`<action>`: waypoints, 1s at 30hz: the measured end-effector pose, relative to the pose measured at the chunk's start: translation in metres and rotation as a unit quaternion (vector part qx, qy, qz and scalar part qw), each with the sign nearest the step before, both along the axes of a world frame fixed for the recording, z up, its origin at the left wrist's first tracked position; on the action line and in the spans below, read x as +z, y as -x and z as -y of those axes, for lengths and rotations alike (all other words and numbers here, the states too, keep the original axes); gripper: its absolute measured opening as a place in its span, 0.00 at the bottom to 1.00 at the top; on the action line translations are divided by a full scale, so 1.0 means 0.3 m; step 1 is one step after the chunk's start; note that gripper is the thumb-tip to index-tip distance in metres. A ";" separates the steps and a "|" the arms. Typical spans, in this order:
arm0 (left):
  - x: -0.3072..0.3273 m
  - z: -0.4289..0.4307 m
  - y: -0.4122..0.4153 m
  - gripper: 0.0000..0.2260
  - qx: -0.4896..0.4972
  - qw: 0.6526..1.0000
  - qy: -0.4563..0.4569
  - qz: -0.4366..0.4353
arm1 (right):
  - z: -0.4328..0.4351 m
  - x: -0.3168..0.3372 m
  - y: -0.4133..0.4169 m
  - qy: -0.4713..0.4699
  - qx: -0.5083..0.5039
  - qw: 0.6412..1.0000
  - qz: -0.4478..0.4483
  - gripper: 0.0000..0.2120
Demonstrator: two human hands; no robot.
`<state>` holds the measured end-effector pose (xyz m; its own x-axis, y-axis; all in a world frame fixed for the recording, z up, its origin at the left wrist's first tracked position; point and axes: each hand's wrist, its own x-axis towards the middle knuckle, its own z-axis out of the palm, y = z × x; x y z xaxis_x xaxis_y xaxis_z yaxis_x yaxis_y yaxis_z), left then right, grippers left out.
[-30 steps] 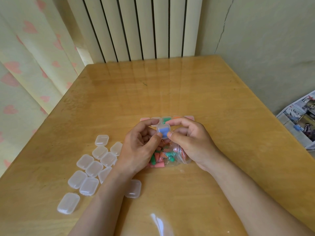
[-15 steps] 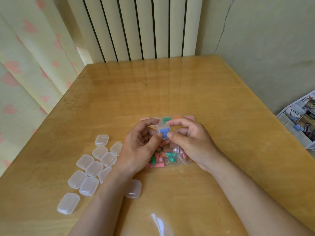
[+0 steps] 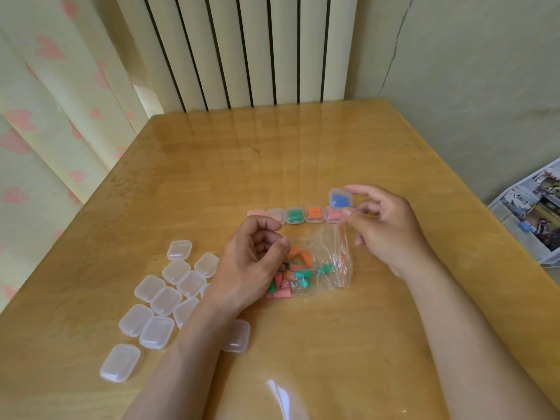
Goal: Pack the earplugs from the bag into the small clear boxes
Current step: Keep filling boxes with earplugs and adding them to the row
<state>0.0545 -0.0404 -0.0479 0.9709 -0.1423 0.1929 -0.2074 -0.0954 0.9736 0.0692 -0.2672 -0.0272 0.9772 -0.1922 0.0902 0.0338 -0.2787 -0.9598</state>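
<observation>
Table (image 3: 303, 153): glossy honey-brown wood grain.
Curtain (image 3: 45, 116): pale yellow, pink heart print.
Radiator (image 3: 242, 47): cream fins, dark gaps between them.
Wall (image 3: 469, 71): plain pale green-beige, with one dark crack (image 3: 393, 53).
Newspaper (image 3: 533, 207): white, with colour photos and dark print.
Empty boxes (image 3: 165, 300): frosted clear.
Row boxes (image 3: 295, 215), left to right: pink, pale pink, green, orange, pink.
Raised box (image 3: 341, 199): clear, blue contents.
Bag (image 3: 327, 241): clear, red seal strip (image 3: 342, 253).
Earplugs (image 3: 291, 277) in the bag: orange, green and pink, mixed.

My table (image 3: 212, 177) carries a row of five filled boxes (image 3: 295, 215), the earplug bag (image 3: 327, 262) nearer me, and empty boxes (image 3: 165, 298) clustered on my left.
</observation>
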 end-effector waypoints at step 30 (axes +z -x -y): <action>0.000 0.010 0.010 0.09 0.009 1.000 -0.025 -0.001 | 0.069 -0.063 -0.072 0.241 -0.061 0.959 -0.139 0.22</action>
<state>0.0515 -0.0434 -0.0480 0.9738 -0.1351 0.1831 -0.2026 -0.1480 0.9680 0.0908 -0.2878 -0.0461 0.9494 -0.3078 -0.0626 -0.2651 -0.6781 -0.6855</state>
